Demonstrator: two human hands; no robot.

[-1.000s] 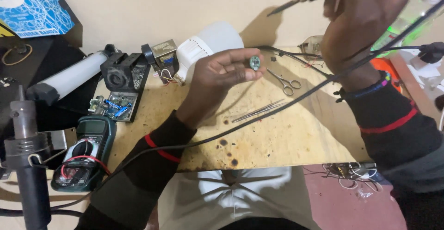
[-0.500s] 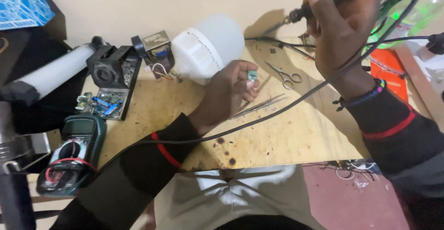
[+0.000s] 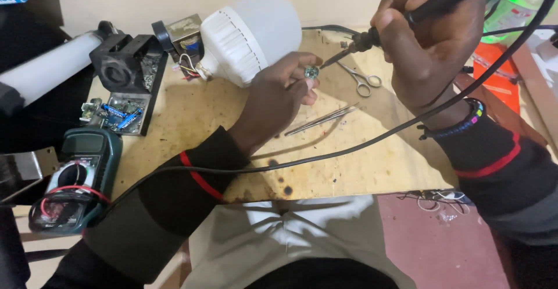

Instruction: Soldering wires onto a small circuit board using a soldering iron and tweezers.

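Left hand [image 3: 279,94] pinches a small green round circuit board [image 3: 312,72] at its fingertips, above the scorched plywood bench [image 3: 360,167]. Right hand [image 3: 433,45] grips a black soldering iron [image 3: 407,17], tip just beside the board. Recommend steadying both wrists, keeping fingertips off the joint, minding the trailing black cable [image 3: 349,149].

A single head-worn camera looks steeply down and slightly forward from close above the scorched pale plywood work board [image 3: 192,120], facing the cream wall behind it. The wearer's dark-sleeved forearms enter from the bottom corners, and the lap shows at the lower edge. There is no second view to overlap with.
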